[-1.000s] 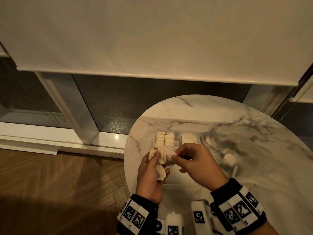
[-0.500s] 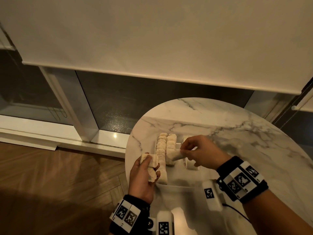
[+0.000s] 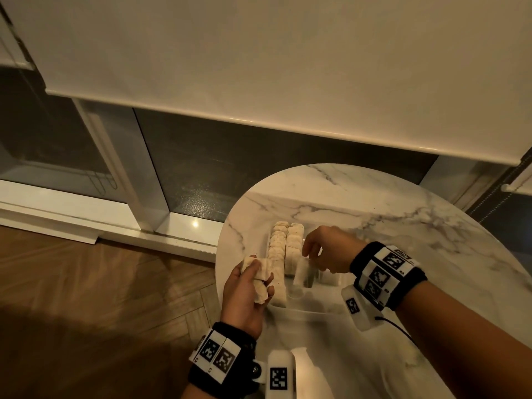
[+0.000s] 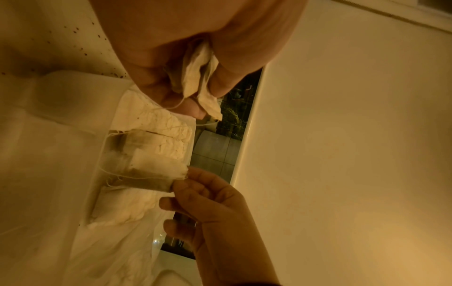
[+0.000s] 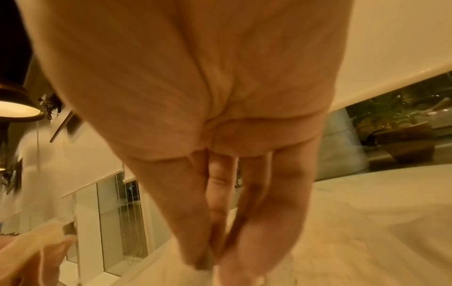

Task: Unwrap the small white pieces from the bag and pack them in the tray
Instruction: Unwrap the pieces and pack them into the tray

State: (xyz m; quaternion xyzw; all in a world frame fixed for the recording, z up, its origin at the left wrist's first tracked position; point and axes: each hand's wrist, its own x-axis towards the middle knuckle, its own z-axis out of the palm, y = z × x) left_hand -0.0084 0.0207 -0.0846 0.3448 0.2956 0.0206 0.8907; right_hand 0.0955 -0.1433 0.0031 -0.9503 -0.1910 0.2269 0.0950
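A clear tray [image 3: 296,296] on the marble table [image 3: 403,226] holds rows of small white pieces [image 3: 293,243], also seen from the left wrist [image 4: 166,125]. My right hand [image 3: 309,254] pinches one small white piece [image 3: 300,273] by its top edge, and it hangs over the tray's right part. The left wrist view shows that piece [image 4: 156,170] held flat by my right hand [image 4: 181,180]. My left hand [image 3: 259,280] stays left of the tray, gripping a bunch of crumpled white pieces [image 3: 259,272], [image 4: 198,77]. The right wrist view is blurred; my right hand [image 5: 210,257] is pinched together there.
A translucent plastic bag [image 3: 302,323] lies on the table just in front of the tray. The round table's left edge [image 3: 221,254] runs close beside my left hand, with wooden floor [image 3: 100,283] below. A window with a lowered blind [image 3: 259,67] stands behind.
My right hand has drawn one white piece away from the bunch in my left hand and carried it right, over the tray. My left hand has shifted slightly left, still gripping its bunch.
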